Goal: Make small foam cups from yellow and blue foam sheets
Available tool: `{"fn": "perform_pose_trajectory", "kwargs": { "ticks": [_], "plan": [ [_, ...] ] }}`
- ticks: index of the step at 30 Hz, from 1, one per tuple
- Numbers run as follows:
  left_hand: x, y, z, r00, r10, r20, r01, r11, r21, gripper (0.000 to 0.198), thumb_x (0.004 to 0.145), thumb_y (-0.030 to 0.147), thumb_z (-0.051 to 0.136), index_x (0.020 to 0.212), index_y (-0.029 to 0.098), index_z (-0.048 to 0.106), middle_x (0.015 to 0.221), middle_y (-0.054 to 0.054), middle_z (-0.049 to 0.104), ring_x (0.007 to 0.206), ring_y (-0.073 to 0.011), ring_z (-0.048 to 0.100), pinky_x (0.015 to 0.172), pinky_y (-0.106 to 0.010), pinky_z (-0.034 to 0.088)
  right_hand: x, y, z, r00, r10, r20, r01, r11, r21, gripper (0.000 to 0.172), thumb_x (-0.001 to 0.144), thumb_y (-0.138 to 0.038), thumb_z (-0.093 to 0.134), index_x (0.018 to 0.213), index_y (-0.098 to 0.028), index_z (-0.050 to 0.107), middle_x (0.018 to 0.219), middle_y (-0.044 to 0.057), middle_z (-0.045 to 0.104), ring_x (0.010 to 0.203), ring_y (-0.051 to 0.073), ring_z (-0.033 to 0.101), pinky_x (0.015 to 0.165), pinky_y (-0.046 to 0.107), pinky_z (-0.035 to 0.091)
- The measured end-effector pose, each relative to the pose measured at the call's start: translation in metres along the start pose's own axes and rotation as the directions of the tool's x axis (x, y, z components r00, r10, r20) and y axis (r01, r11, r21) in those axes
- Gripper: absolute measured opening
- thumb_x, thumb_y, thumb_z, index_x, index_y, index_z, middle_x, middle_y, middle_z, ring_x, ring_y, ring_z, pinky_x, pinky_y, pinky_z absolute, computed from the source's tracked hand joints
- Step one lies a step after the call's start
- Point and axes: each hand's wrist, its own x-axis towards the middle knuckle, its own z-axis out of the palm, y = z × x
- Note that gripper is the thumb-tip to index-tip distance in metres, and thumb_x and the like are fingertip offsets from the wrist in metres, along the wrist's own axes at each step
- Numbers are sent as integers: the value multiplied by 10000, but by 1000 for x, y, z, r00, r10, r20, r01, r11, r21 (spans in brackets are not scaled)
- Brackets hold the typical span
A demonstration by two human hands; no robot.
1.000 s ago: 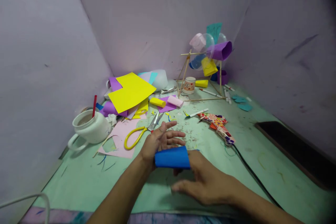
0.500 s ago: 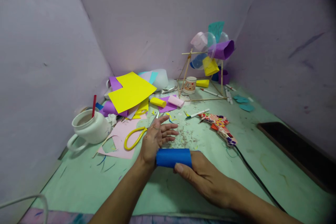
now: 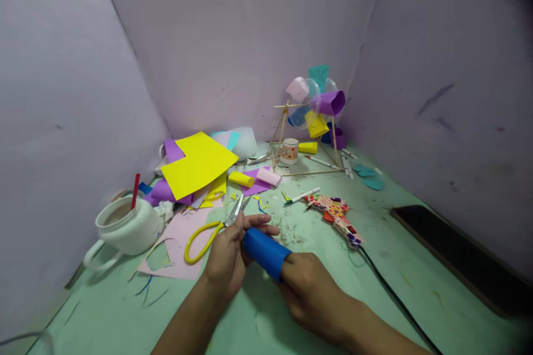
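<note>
A blue paper tube is held tilted between my two hands above the table. My right hand has fingers pushed into its near end, the fingertips hidden inside. At the far end, my left hand cups the tube, thumb on one side and curved fingers behind it. Just beyond my left hand lie yellow-handled scissors, blades apart. They rest partly on a pink sheet with cut-outs.
A white mug stands left, beside yellow sheets and paper rolls. A stick frame carrying a wheel with coloured paper cups stands at the back. To the right are a patterned glue gun, its black cord and a dark phone.
The tube has swung from level to slanting, its right end now lower. My right fingers have gone into that end, and my left fingers have curled in around the other. The view has shifted.
</note>
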Motion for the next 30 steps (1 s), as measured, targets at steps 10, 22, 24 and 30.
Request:
{"fn": "perform_pose_trajectory", "kwargs": {
  "ticks": [10, 22, 24, 30],
  "plan": [
    [0, -14, 2, 995, 85, 44, -88, 993, 74, 548, 854, 580, 359, 1092, 159, 614, 1033, -108, 668, 953, -237, 605, 880, -371, 441, 12, -11, -9, 947, 279, 159, -301, 945, 130, 332, 870, -393, 375, 750, -157, 576, 610, 54, 577, 541, 168, 513, 560, 289, 395],
    [3, 0, -4, 990, -50, 129, 43, 997, 59, 614, 876, 582, 279, 1224, 133, 511, 1087, -143, 661, 1002, -246, 591, 925, -398, 382, 9, -9, -8, 972, 196, 131, -209, 974, 92, 333, 867, -389, 387, 730, -160, 587, 599, 52, 569, 523, 165, 493, 542, 291, 380],
    [5, 3, -5, 986, -78, 148, 72, 996, 45, 623, 879, 579, 267, 1269, 132, 457, 1065, -150, 668, 939, -231, 611, 880, -386, 395, 7, -10, -5, 991, 95, 92, -101, 992, 72, 319, 867, -355, 396, 690, -168, 584, 580, 41, 563, 513, 155, 486, 529, 271, 363],
    [8, -1, -6, 969, -114, 217, 119, 993, -10, 641, 868, 584, 294, 1269, 108, 447, 1029, -172, 675, 930, -241, 616, 843, -372, 399, 2, -15, -2, 992, 86, 91, -97, 987, 126, 240, 836, -275, 431, 669, -182, 577, 552, 7, 546, 473, 124, 437, 506, 238, 342]
  ]
}}
